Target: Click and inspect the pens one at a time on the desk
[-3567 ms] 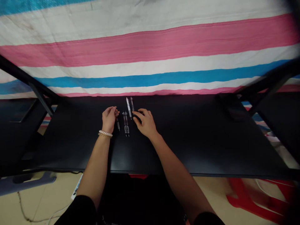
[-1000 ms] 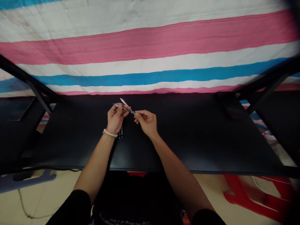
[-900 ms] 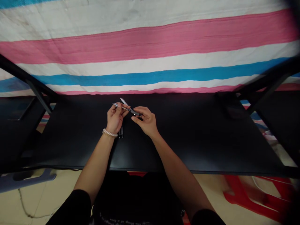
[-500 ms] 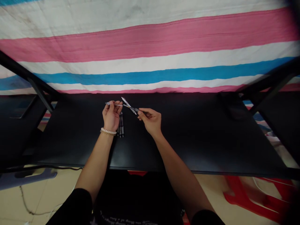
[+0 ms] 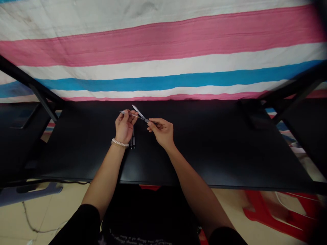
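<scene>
My left hand, with a beaded bracelet at the wrist, pinches a thin clear pen part between thumb and fingers. My right hand is closed on a dark pen piece, whose tip points left. The two pieces meet or overlap between the hands; whether they are joined is too small to tell. A white pen lies slantwise on the black table just behind them. Several dark pens lie side by side below my left hand, partly hidden by it.
The black table has dark metal frame bars at both sides. A striped sheet hangs behind it. Below are a red stool at right and a grey-blue stool at left.
My left hand has moved right with the clear part, closer to my right hand. My right hand has shifted slightly left, and the gap between the held pieces has closed.
</scene>
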The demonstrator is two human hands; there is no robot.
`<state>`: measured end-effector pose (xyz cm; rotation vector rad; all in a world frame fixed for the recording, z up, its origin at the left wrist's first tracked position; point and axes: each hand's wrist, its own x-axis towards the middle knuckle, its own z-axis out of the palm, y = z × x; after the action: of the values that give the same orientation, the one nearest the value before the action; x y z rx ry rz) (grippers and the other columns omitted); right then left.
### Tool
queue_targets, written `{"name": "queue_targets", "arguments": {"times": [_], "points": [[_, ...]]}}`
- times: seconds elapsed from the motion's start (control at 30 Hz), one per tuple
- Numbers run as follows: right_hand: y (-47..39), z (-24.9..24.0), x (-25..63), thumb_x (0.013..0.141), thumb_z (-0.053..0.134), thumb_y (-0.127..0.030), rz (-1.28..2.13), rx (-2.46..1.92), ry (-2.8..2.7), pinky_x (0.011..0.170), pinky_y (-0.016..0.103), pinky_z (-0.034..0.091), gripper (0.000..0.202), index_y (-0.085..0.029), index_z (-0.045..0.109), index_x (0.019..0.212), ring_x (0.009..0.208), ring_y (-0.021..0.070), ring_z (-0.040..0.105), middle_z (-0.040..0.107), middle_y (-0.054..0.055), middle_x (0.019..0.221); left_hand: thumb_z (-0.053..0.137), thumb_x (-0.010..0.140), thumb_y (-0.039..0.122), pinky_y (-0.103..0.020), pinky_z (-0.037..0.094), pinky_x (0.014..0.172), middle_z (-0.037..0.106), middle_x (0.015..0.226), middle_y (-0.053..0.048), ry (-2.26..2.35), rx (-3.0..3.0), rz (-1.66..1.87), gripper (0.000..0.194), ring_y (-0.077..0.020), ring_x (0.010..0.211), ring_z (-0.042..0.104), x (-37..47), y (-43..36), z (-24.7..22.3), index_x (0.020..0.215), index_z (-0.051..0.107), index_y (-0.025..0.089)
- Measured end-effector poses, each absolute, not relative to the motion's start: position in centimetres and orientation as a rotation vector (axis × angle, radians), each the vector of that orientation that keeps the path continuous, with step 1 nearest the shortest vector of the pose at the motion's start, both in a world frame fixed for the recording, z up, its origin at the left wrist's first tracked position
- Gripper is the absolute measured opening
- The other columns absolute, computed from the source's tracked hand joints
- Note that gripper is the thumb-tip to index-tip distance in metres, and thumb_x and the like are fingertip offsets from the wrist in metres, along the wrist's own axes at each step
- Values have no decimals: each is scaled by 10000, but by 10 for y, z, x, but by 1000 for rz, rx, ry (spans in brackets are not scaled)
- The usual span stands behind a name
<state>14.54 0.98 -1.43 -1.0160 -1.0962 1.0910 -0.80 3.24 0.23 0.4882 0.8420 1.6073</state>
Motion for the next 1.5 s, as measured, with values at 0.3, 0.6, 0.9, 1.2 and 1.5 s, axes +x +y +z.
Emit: {"name": "queue_targets", "arguments": {"times": [0.3,0.6,0.9,1.2,1.5], "points": [[5,-13,146,852,671,-604,1202,-1128,-1139,451,241,554,432,-175,724,841,490,140,678,716,27,632,778,856,341,-306,580,858,763,909,-46,820,635,1482,193,-160,876,746,1,26,4,925,695,180],[7,-16,147,807,727,-582,1193,-1106,-1190,490,263,581,412,-184,752,913,565,158,704,727,33,695,751,880,337,-280,576,811,752,883,-35,828,603,1556,166,-144,845,738,-4,30,2,907,686,186],[6,-15,148,798,747,-548,1085,-1083,-1229,600,304,636,380,-211,768,972,691,172,737,757,49,851,759,873,339,-266,574,789,746,855,-23,825,618,1574,172,-138,818,737,-2,28,5,898,680,188],[2,-18,145,873,658,-552,1157,-1137,-1302,520,273,579,396,-189,745,1008,531,140,678,710,8,680,716,907,310,-258,562,785,714,845,-12,804,643,1519,121,-132,823,712,-1,27,8,906,680,194],[7,-14,153,963,552,-493,885,-1236,-1511,622,286,526,312,-216,695,956,745,177,698,743,50,844,445,954,633,-224,294,385,233,469,73,816,374,1529,542,-73,384,225,-32,25,35,613,472,213]]}}
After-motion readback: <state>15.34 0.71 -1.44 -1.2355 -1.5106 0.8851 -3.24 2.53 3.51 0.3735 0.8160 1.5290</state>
